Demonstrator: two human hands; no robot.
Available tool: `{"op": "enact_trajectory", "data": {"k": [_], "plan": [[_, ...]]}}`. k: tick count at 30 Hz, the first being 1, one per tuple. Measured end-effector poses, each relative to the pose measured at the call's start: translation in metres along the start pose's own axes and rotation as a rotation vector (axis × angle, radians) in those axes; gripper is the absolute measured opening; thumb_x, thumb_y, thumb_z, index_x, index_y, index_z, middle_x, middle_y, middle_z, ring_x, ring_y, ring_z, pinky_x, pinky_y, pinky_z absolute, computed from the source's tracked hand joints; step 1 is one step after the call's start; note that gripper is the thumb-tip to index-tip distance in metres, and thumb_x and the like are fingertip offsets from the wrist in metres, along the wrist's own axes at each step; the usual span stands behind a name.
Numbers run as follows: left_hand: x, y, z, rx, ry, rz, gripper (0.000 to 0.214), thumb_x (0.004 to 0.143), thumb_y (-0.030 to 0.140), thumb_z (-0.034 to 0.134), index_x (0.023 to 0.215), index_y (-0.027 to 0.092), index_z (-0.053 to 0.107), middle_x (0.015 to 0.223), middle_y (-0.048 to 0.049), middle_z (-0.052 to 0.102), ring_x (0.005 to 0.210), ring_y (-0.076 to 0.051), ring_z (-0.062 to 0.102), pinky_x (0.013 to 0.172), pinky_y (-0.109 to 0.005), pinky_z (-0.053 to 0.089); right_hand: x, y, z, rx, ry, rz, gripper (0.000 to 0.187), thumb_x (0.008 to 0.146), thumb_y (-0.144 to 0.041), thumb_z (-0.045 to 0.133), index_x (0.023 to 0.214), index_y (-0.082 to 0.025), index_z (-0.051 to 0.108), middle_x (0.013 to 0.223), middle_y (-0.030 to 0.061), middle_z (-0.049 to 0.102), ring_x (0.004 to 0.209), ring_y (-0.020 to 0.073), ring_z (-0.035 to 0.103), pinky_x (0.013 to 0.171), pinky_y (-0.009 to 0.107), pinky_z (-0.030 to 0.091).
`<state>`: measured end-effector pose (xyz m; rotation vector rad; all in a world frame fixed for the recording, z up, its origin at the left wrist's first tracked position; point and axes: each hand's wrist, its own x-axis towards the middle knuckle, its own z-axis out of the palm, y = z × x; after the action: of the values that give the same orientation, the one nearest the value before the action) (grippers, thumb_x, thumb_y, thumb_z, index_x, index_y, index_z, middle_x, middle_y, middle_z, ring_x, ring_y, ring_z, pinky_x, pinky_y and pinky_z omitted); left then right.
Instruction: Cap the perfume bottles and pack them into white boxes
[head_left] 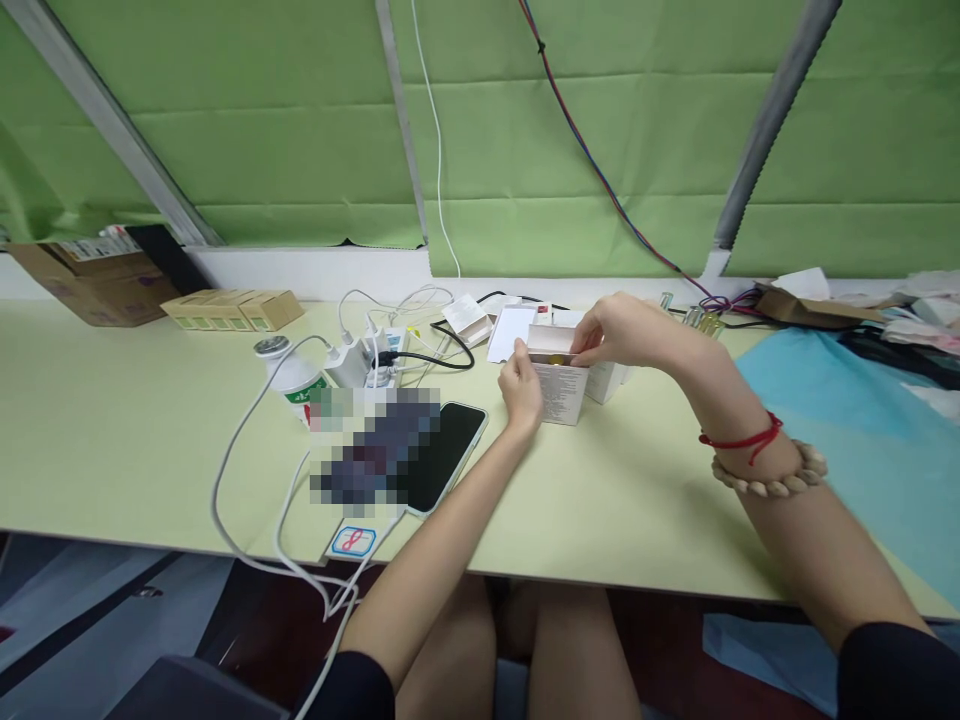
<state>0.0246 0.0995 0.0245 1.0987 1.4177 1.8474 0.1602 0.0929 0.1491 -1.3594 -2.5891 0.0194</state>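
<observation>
A small white box [562, 392] with fine print on its side stands on the pale green table [135, 430], its top flap open. My left hand [520, 388] grips the box's left side. My right hand [615, 330] pinches at the open top, fingers closed on the flap; something yellowish shows inside the opening. A red string and a bead bracelet sit on my right wrist.
A black phone [442, 455] lies left of the box, on a white cable [247, 470]. Behind stand a charger block [349, 362], a plastic bottle [289, 375], loose white cards [510, 330], cardboard boxes [232, 308] and glass vials [694, 315]. Blue cloth [847, 420] covers the right.
</observation>
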Motion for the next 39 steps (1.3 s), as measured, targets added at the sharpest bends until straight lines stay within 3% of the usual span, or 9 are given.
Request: {"op": "enact_trajectory", "data": {"k": [5, 11, 17, 20, 24, 27, 30, 34, 39], "plan": [[-0.004, 0.001, -0.002, 0.008, -0.068, 0.126, 0.050, 0.088, 0.057, 0.029, 0.079, 0.018, 0.059, 0.081, -0.0055, 0.065, 0.078, -0.019, 0.060, 0.069, -0.028, 0.045, 0.003, 0.010, 0.003, 0.110, -0.114, -0.053, 0.013, 0.073, -0.028, 0.067, 0.082, -0.025, 0.076, 0.083, 0.0026, 0.072, 0.071, 0.0154, 0.062, 0.055, 0.024, 0.041], [-0.004, -0.002, -0.002, 0.016, -0.103, 0.226, 0.021, 0.085, 0.036, 0.044, 0.079, 0.020, 0.055, 0.075, -0.0012, 0.059, 0.073, -0.015, 0.056, 0.069, -0.025, 0.044, -0.002, 0.013, -0.006, 0.146, -0.190, -0.112, 0.023, 0.073, -0.023, 0.067, 0.095, -0.025, 0.074, 0.095, 0.0038, 0.071, 0.079, 0.0165, 0.064, 0.060, 0.025, 0.047], [-0.001, 0.002, -0.004, 0.038, -0.067, 0.202, 0.013, 0.085, 0.031, 0.043, 0.078, 0.021, 0.047, 0.072, 0.0010, 0.054, 0.068, -0.013, 0.051, 0.064, -0.023, 0.041, 0.002, 0.013, -0.005, 0.198, -0.050, 0.003, 0.027, 0.068, -0.031, 0.073, 0.092, -0.019, 0.072, 0.079, 0.0042, 0.071, 0.055, 0.0122, 0.059, 0.053, 0.026, 0.043], [-0.004, 0.005, -0.004, 0.076, -0.078, 0.196, 0.014, 0.087, 0.032, 0.043, 0.079, 0.022, 0.045, 0.072, 0.0009, 0.053, 0.067, -0.013, 0.051, 0.063, -0.023, 0.040, 0.004, 0.008, 0.000, 0.168, -0.025, -0.025, 0.018, 0.069, -0.033, 0.073, 0.081, -0.020, 0.073, 0.071, 0.0018, 0.071, 0.058, 0.0126, 0.060, 0.056, 0.025, 0.041], [-0.010, 0.006, -0.003, 0.108, 0.000, 0.252, 0.019, 0.090, 0.040, 0.041, 0.099, 0.024, 0.038, 0.089, -0.0026, 0.053, 0.079, -0.013, 0.053, 0.069, -0.024, 0.042, 0.006, -0.002, 0.005, 0.158, 0.040, -0.116, 0.013, 0.076, -0.033, 0.066, 0.081, -0.023, 0.073, 0.072, -0.0006, 0.071, 0.059, 0.0115, 0.060, 0.059, 0.024, 0.037], [-0.012, 0.004, -0.002, 0.120, 0.029, 0.383, 0.025, 0.090, 0.046, 0.041, 0.101, 0.024, 0.035, 0.101, -0.0053, 0.048, 0.089, -0.013, 0.052, 0.077, -0.025, 0.043, 0.008, -0.004, 0.008, 0.143, 0.261, -0.096, 0.018, 0.079, -0.037, 0.062, 0.087, -0.025, 0.073, 0.082, 0.0006, 0.072, 0.067, 0.0130, 0.061, 0.059, 0.024, 0.034], [-0.011, 0.004, -0.003, 0.190, 0.004, 0.426, 0.027, 0.091, 0.049, 0.037, 0.088, 0.022, 0.043, 0.096, -0.0047, 0.047, 0.092, -0.014, 0.051, 0.082, -0.026, 0.041, 0.010, -0.003, 0.010, 0.104, 0.437, -0.025, 0.023, 0.082, -0.039, 0.057, 0.093, -0.025, 0.073, 0.093, 0.0032, 0.072, 0.077, 0.0161, 0.061, 0.059, 0.025, 0.032], [-0.007, 0.008, -0.007, 0.242, -0.009, 0.463, 0.034, 0.091, 0.049, 0.038, 0.075, 0.021, 0.047, 0.089, -0.0034, 0.048, 0.084, -0.014, 0.052, 0.077, -0.025, 0.040, 0.010, 0.002, 0.009, 0.097, 0.283, 0.011, 0.026, 0.083, -0.040, 0.054, 0.086, -0.025, 0.075, 0.077, 0.0037, 0.072, 0.072, 0.0169, 0.060, 0.058, 0.026, 0.032], [-0.005, 0.010, -0.013, 0.308, -0.045, 0.478, 0.027, 0.090, 0.046, 0.043, 0.081, 0.022, 0.048, 0.083, -0.0013, 0.055, 0.076, -0.013, 0.053, 0.068, -0.024, 0.037, 0.007, 0.006, 0.006, 0.170, 0.092, -0.090, 0.029, 0.082, -0.040, 0.054, 0.084, -0.022, 0.077, 0.069, 0.0033, 0.070, 0.062, 0.0135, 0.057, 0.056, 0.026, 0.035]]}}
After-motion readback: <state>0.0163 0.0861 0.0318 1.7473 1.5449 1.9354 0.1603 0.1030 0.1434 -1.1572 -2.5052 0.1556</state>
